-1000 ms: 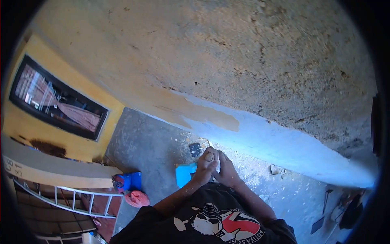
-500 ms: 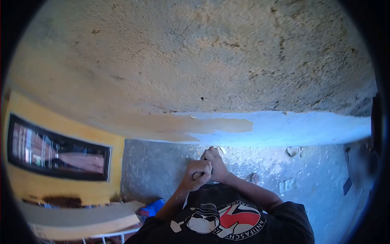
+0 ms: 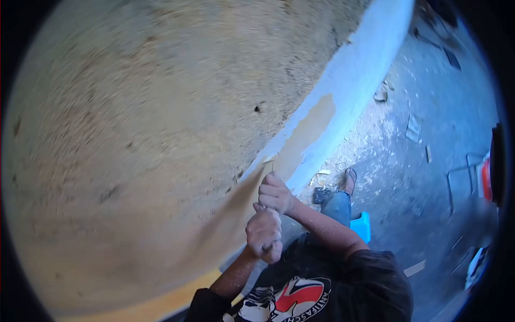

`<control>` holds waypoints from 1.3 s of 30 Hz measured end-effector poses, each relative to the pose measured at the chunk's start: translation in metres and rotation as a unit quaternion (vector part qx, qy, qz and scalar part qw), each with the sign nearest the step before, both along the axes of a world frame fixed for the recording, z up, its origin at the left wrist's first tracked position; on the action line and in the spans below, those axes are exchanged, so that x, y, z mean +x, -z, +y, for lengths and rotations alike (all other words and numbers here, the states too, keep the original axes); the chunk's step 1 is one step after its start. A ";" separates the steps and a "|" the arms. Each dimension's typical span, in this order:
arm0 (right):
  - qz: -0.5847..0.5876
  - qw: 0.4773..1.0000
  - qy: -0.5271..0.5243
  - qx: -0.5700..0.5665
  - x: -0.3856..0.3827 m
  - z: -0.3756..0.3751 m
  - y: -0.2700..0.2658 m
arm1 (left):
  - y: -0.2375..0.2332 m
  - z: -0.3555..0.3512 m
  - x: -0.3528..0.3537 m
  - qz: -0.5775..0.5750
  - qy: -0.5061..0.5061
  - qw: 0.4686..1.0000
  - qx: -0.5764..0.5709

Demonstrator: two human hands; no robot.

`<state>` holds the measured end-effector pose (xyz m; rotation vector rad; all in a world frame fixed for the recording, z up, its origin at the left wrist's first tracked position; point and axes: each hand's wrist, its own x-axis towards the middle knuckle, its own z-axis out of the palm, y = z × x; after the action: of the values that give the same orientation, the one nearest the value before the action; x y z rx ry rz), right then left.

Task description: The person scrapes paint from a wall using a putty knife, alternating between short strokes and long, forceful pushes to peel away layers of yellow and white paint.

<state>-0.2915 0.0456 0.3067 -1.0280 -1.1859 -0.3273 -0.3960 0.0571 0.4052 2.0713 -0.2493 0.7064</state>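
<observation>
Both hands grip one slim tool, one above the other. My right hand is the upper one, closed around the shaft; the thin tip of the scraper tool pokes out above it and touches the wall where a tan paint patch meets the rough bare plaster. My left hand is fisted around the lower end of the handle, just below the right hand. Most of the tool is hidden inside the fists.
A pale band runs along the wall's base. The grey floor is littered with paint flakes and scraps. My sandalled foot, a dark small object and a blue object lie below the hands.
The view has swung hard, so the wall now fills the left. Both hands rose from in front of my chest to the wall, and the tool tip now meets the paint edge.
</observation>
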 end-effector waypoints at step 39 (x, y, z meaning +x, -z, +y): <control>-0.033 0.983 0.012 0.181 0.024 0.031 0.071 | 0.085 0.018 0.018 -0.040 0.074 0.983 0.162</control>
<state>-0.2677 0.0764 0.2357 -0.7180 -1.1219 -0.5780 -0.3776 0.0749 0.3203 2.3039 -0.5917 0.6952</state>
